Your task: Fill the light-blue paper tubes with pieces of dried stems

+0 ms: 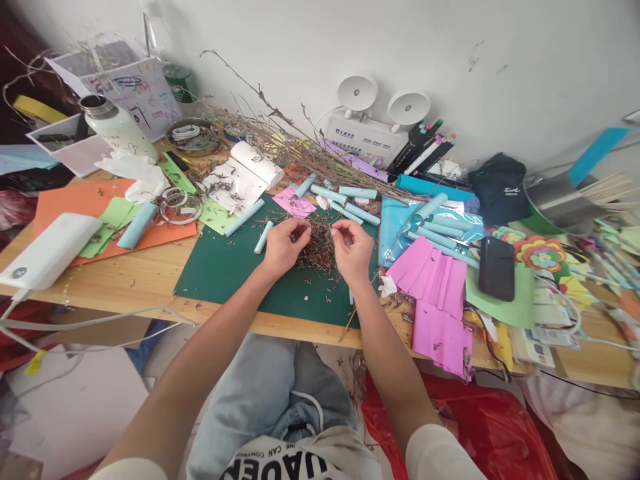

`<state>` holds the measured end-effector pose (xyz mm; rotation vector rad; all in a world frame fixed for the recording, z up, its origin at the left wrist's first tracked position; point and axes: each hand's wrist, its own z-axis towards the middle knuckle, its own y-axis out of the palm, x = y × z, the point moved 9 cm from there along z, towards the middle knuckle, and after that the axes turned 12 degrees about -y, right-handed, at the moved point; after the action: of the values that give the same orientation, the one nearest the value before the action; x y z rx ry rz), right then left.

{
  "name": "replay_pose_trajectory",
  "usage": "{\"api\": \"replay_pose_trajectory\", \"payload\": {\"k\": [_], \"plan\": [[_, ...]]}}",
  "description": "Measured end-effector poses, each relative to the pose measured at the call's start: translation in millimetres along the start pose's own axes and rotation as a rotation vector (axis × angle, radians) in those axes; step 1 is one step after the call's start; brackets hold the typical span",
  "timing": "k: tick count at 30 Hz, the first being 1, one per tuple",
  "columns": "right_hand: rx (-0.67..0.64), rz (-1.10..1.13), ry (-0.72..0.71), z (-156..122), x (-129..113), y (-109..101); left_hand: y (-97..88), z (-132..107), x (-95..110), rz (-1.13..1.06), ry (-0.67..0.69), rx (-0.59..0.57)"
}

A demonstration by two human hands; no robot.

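We are looking at a heap of dry plant bits point(319, 259), brown and broken small, which is lying loose and low near the centre of the frame, thinning out at its edges.

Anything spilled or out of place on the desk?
Yes: loose plant bits lie beyond the pile on the green mat, littering the white paper and wooden desk. The white bottle at back left also stands uncapped, open to debris.
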<state>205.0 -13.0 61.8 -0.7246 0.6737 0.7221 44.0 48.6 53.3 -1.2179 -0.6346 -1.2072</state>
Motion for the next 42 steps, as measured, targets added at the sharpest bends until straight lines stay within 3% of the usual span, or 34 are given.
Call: {"api": "replay_pose_trajectory", "payload": {"k": [7, 18, 25, 30, 33, 38, 42], "plan": [[-0.128, -0.023, -0.167, 3.6, -18.1, 11.3, 4.0, -0.7, 1.5, -0.041, 0.067, -0.046], [-0.151, -0.104, -0.169, 1.5, -21.8, 14.5, 9.6, -6.0, 2.5, 0.004, 0.055, -0.094], [-0.006, -0.159, -0.179, 6.8, -20.0, -7.0, -4.2, -6.7, 8.8, 0.088, 0.124, 0.027], [-0.312, -0.143, -0.197, 6.1, -15.2, 16.3, 8.7, -9.7, 8.5, 0.225, 0.207, -0.061], [-0.418, -0.118, -0.174, 3.8, -12.3, 22.9, 10.9, -9.4, 4.2, 0.322, 0.187, -0.051], [-0.281, -0.24, -0.034, 9.8, 14.5, 11.4, -6.1, -4.5, -0.1, 0.383, 0.036, 0.09], [-0.363, -0.44, -0.029, 13.2, 30.8, 26.9, -11.5, -1.9, -9.6, 0.511, -0.122, 0.124]]}}
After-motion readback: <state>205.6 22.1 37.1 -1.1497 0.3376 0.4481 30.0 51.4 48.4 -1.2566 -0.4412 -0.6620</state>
